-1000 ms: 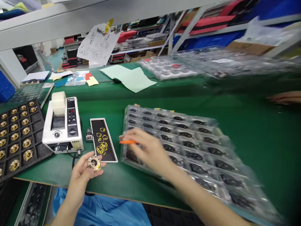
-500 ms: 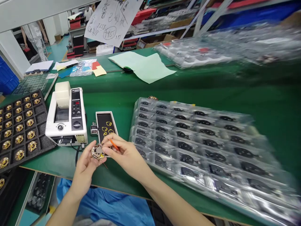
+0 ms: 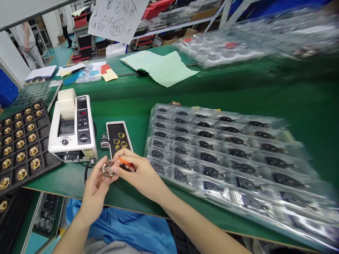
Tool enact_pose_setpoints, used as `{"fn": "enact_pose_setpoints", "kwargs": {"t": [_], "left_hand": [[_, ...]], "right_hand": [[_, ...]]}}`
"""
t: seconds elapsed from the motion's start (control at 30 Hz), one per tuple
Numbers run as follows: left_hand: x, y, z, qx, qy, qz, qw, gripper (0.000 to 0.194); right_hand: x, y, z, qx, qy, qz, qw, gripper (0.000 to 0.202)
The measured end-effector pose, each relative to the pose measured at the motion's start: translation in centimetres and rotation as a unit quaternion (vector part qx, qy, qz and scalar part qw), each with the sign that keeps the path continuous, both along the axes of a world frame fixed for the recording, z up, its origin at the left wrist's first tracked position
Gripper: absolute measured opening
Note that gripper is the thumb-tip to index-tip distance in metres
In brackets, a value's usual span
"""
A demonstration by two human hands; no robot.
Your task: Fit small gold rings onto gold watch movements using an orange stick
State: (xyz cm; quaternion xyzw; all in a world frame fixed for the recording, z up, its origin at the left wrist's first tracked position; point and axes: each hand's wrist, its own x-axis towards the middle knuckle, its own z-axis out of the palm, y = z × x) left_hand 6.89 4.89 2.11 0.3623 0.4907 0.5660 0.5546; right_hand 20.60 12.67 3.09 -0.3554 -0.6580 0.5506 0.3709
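Observation:
My left hand (image 3: 95, 188) is closed round the edge of a small ring-shaped coil part (image 3: 107, 173), copper and dark in colour, with thin wires hanging from it. My right hand (image 3: 141, 174) pinches at the right side of this part. Between its fingers sits a thin orange stick-like tool (image 3: 125, 162); its tip is hidden. Just beyond the hands lies a white-rimmed box (image 3: 115, 123) with several yellow rings (image 3: 121, 135) on its black floor. A small metal tally counter (image 3: 104, 142) touches the box's left side.
A white tape dispenser (image 3: 72, 130) stands left of the box. Further left is a black foam tray (image 3: 45, 140) of round gold parts. Clear plastic trays (image 3: 201, 160) with black parts fill the right. Green paper (image 3: 169, 72) lies behind; people (image 3: 28, 44) stand in the far background.
The view has shifted slightly, so the bench appears a little higher. The ring-shaped part is tilted differently between my hands, which stay closed on it and on the orange tool.

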Motion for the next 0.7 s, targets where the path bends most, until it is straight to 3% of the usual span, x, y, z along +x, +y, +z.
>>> {"fn": "enact_pose_setpoints", "kwargs": {"t": [0.27, 0.7], "left_hand": [[-0.09, -0.14, -0.90, 0.015, 0.010, 0.000, 1.000, 0.046], [-0.09, -0.11, -1.01, 0.031, 0.021, 0.008, 0.999, 0.038]], "right_hand": [[0.10, 0.03, -0.02, 0.030, -0.024, 0.002, 0.999, 0.021], [-0.04, -0.33, -0.21, 0.102, -0.039, -0.025, 0.994, 0.013]]}}
